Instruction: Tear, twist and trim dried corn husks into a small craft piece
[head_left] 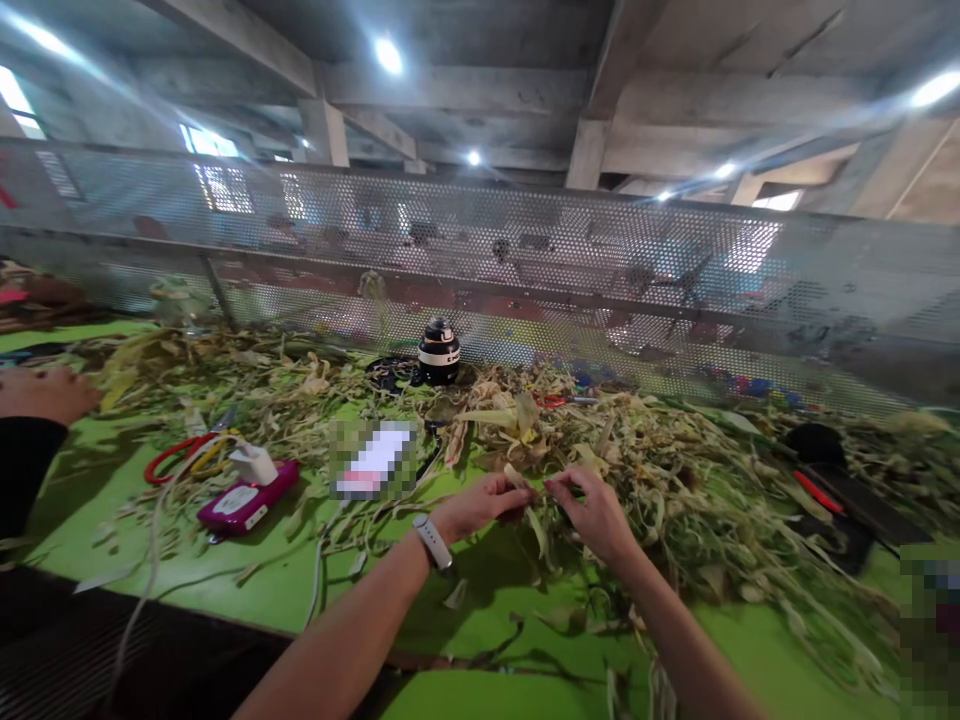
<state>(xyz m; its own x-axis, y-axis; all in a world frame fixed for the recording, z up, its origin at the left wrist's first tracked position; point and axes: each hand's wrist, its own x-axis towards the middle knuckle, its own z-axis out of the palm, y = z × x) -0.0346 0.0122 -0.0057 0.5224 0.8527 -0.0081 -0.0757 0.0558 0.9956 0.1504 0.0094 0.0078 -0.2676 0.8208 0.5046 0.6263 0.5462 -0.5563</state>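
My left hand (487, 503), with a pale watch band on its wrist, pinches a strip of dried pale-green leaf (540, 535) that hangs below its fingertips. Close by on the right, my right hand (592, 508) has thumb and forefinger pressed together. Whatever lies between those fingers is too small to make out. Both hands are just above the green tabletop (480, 620). Around and behind them lies a heap of dried leaves and stalks (675, 470). A phone (375, 460), blurred out, rests to the left of my left hand.
A magenta power strip (247, 510) with a white plug (253, 463) lies left, beside red-handled scissors (176, 458). A black jar-like container (439, 352) stands before the perforated metal screen (525, 250). Another person's hand (49, 393) is at far left. White cables cross the table.
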